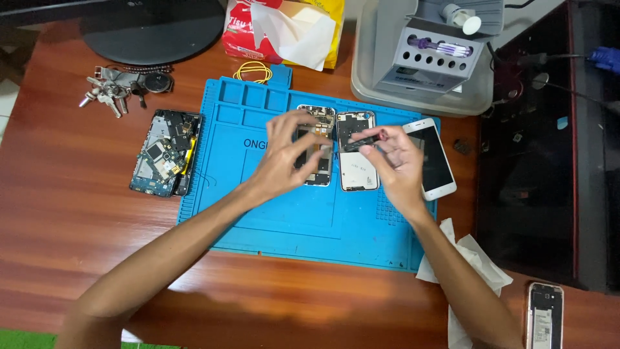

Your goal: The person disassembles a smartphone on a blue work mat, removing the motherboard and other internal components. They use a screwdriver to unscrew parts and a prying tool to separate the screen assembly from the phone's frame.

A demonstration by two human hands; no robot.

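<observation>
- Head view: the left hand (284, 155) hovers over the blue mat (290, 213), fingers spread and loosely curled, above the opened phone (316, 145) whose inner parts face up; whether the fingertips touch it I cannot tell.
- The right hand (394, 161) pinches a small dark part (360, 143) between thumb and fingers, held just above the white back cover (356, 155).
- The opened phone and the back cover lie side by side in the middle of the mat, toward its far edge, the cover on the right.
- Just right of the right hand, a white phone (431, 158) lies screen up at the mat's right edge, tilted slightly.
- Left of the mat, a bare circuit frame (165, 154) with exposed boards rests on the wooden table (77, 207), touching the mat's left edge.
- Far left, a bunch of keys (113, 90) lies near a round monitor base (155, 29).
- At the far edge, yellow rubber bands (253, 71) sit on the mat's top rim, with a red and yellow tissue pack (284, 32) behind them.
- Far right of centre, a grey tray (374, 84) holds a grey tool stand (439, 58).
- Near right, a crumpled tissue (475, 265) lies by the mat's corner, partly under the right forearm.
- At the near right corner, another phone (544, 317) lies back up with its cover off.
</observation>
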